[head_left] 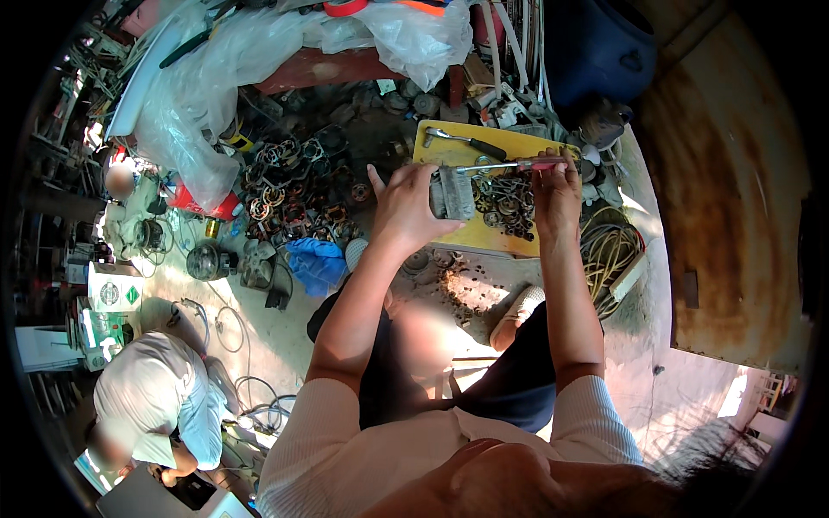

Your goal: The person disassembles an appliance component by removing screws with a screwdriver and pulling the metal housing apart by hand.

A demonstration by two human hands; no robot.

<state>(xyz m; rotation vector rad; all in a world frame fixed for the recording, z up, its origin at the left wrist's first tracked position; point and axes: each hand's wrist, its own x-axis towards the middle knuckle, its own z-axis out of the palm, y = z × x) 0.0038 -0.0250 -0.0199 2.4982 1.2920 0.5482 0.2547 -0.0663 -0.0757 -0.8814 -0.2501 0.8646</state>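
My left hand [406, 207] grips a grey, ribbed metal part [452, 193] over the left side of a yellow board [492, 237]. My right hand [556, 186] is closed around the red handle of a screwdriver [497, 166], held level with its shaft pointing left to the top of the grey part; whether the tip touches it I cannot tell. A ratchet wrench [475, 144] with a black handle lies at the board's back. A heap of small metal rings and fittings [508, 203] lies on the board below the screwdriver.
Piles of motor parts [289, 190], plastic sheeting [190, 147] and a blue cloth [315, 263] lie left and back. A blue drum [590, 47], coiled hose [604, 263] and rusty metal sheet [725, 216] are right. A co-worker [151, 393] bends over at lower left, among cables [259, 406].
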